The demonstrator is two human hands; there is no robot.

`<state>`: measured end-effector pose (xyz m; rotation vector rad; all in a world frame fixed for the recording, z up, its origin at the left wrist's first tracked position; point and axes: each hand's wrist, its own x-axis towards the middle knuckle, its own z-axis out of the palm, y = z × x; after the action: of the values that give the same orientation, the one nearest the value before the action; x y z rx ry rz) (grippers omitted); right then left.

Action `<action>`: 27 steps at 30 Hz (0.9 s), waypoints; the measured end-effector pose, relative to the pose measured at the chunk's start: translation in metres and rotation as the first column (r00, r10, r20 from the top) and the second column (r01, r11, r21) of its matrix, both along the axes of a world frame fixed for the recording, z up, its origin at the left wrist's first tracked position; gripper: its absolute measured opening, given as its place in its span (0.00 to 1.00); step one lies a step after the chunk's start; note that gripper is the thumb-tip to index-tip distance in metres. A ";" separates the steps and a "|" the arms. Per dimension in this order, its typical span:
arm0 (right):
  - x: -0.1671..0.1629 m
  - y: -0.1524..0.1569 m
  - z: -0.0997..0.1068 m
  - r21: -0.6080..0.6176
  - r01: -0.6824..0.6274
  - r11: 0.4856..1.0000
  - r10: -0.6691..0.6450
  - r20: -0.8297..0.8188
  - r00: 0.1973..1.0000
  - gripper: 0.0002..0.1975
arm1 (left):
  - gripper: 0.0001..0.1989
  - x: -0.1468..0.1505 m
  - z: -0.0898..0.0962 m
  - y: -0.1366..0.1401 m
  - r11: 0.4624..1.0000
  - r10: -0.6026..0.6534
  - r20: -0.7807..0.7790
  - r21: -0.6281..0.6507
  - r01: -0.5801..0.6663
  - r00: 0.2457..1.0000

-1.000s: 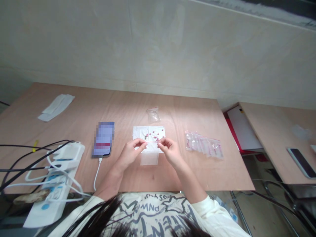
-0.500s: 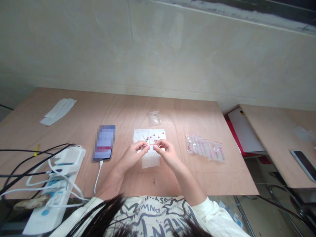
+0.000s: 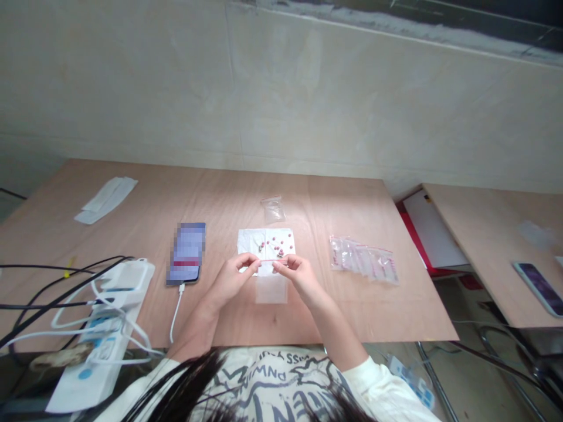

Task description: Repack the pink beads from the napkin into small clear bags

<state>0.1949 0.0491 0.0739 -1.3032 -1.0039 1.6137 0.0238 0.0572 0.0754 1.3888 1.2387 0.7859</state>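
Near the table's middle, my left hand [image 3: 237, 274] and my right hand [image 3: 298, 275] face each other, thumb and forefinger of each pinched. Between them runs a thin pink strip, apparently the top edge of a small clear zip bag [image 3: 271, 291] hanging below the fingers. Just beyond lies a creased white tissue [image 3: 247, 238], partly hidden by my hands. Several small red beads [image 3: 274, 238] and a few tiny dark metallic pieces [image 3: 261, 248] are scattered on it. Past the tissue rests another small clear bag [image 3: 273, 208], its contents hard to make out.
Several overlapping clear bags with pink edges [image 3: 364, 259] lie to the right. On the left are a phone [image 3: 187, 252] on a white cable, a power strip [image 3: 103, 328] with tangled cords, and folded white paper [image 3: 107, 200]. A second phone [image 3: 539, 287] is on the neighbouring table.
The pink strip between my fingers has gone from slightly bowed to straight. My hands are marginally lower, and more of the beads on the tissue show.
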 end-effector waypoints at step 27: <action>-0.024 0.178 -0.040 0.203 0.063 0.977 -0.208 0.858 0.470 0.05 | 0.17 -0.034 -0.018 0.011 0.975 0.180 -0.008 -0.131 -0.180 0.984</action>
<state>0.1707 0.2271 0.0342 -2.1141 -1.5152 0.6133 -0.0104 0.0678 0.0571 1.1802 1.4017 0.8153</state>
